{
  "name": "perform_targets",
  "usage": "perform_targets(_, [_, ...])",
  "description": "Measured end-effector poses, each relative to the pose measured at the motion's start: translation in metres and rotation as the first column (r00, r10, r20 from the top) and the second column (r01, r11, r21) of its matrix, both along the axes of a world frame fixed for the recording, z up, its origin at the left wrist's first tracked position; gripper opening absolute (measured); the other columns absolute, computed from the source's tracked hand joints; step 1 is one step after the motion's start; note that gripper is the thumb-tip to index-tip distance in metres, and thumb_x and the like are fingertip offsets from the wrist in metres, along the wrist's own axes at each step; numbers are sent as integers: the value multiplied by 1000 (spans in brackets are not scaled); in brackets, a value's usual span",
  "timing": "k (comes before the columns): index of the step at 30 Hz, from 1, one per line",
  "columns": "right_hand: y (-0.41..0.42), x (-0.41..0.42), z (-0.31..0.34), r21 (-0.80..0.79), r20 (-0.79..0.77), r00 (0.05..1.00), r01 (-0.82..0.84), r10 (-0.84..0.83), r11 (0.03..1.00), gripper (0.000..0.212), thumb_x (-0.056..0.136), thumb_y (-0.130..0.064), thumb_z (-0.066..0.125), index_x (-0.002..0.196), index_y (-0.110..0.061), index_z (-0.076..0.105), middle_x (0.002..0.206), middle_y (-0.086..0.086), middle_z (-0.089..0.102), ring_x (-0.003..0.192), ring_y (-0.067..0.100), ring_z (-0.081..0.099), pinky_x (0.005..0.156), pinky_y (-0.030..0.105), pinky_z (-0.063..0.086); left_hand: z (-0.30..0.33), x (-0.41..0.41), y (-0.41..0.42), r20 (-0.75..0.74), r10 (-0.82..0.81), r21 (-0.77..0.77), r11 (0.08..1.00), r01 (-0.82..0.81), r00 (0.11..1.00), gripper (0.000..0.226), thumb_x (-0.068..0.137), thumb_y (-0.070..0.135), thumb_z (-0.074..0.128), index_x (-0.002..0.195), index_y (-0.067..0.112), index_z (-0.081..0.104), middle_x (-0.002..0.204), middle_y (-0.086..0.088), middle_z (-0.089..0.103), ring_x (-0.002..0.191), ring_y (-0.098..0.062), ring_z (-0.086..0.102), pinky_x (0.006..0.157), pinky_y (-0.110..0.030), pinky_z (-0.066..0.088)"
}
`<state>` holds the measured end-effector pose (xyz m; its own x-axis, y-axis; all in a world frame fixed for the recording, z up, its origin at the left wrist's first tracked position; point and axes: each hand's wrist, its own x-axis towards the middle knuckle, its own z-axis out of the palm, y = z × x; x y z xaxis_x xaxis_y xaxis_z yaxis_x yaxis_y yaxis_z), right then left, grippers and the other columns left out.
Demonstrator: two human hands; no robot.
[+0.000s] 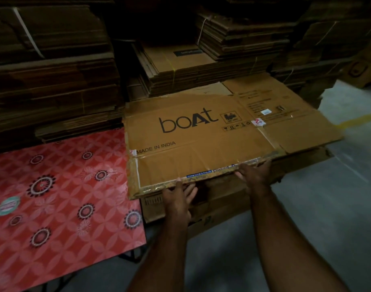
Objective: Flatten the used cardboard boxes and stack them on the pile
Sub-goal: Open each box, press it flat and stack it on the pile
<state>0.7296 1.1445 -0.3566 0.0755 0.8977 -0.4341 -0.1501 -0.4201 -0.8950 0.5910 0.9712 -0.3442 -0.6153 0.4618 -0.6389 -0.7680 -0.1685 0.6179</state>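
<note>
Dim cardboard store | left hand (178, 199), right hand (255, 175): arms outstretched, fingers straight, released, under flattened box (212, 140) edge

Fingertips of the left hand (179, 197) and right hand (256, 175) are hidden under the near edge of the box (212, 140). The pile (222, 199) beneath lies in shadow. Small print on the box is illegible. Frame edges crop the red sheet (54, 197).

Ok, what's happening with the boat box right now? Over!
Left hand and right hand both open, fingers at the near edge. Flattened boat box lying on the pile. Red patterned sheet alongside, not blocking.
</note>
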Motion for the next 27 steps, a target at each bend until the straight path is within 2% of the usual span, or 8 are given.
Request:
perform_targets(3, [-10,1,16,8,272,962,-41,37,999,102,86,2,75,163,-16,10,165,17,24,134,41,48,83,45,60,1,-1,-10,-21,-229,-113,968,225,973,31,104,26,56,119,-1,55,91,-19,72,65,-21,75,51,-28,59])
perform_targets(6, [-32,-3,36,104,690,723,-119,15,987,83,89,-19,74,156,-3,28,156,23,35,137,41,42,107,45,42,9,-4,-25,-188,-533,-341,823,455,825,22,103,32,57,97,11,59,80,-10,72,56,-18,70,48,-30,57])
perform_targets(7, [-42,-9,41,169,697,717,-161,-2,972,77,89,-19,73,153,-1,34,152,23,39,134,41,44,107,44,41,11,-8,-30,-358,-586,-449,791,416,727,21,101,32,60,90,14,59,78,-8,72,60,-21,70,54,-35,59])
perform_targets(9, [-62,-28,48,263,706,708,-295,25,919,69,87,-16,72,147,1,41,145,25,44,130,42,47,107,43,41,20,-24,-44,-673,-660,-657,741,138,334,15,97,32,60,90,18,61,82,-4,72,75,-26,69,66,-40,57])
perform_targets(11, [-85,-54,55,296,742,665,-437,84,849,67,87,-15,72,146,2,44,143,25,47,131,41,46,109,41,38,38,-46,-62,-751,-661,-658,746,-102,10,19,92,33,54,102,20,63,92,-4,70,85,-29,65,68,-39,53])
perform_targets(14, [-132,-102,68,320,759,631,-573,158,755,64,90,-18,70,146,-1,45,145,20,47,133,35,45,108,37,38,54,-91,-94,-765,-613,-576,789,-215,-199,44,83,34,45,114,11,67,102,-12,69,94,-35,64,76,-41,54])
perform_targets(18, [-213,-177,73,380,766,590,-736,255,561,60,84,-28,60,135,3,54,132,24,56,126,39,50,105,36,36,66,-156,-171,-723,-648,-550,749,-370,-238,46,81,32,44,112,8,68,103,-11,71,95,-33,67,76,-44,53])
perform_targets(27, [-480,-360,82,446,761,431,-890,485,91,55,78,-29,59,125,0,62,122,21,60,116,37,57,99,38,43,81,-276,-457,-727,-685,-541,538,-647,38,49,83,37,45,118,11,67,111,-8,70,101,-32,66,78,-44,51])
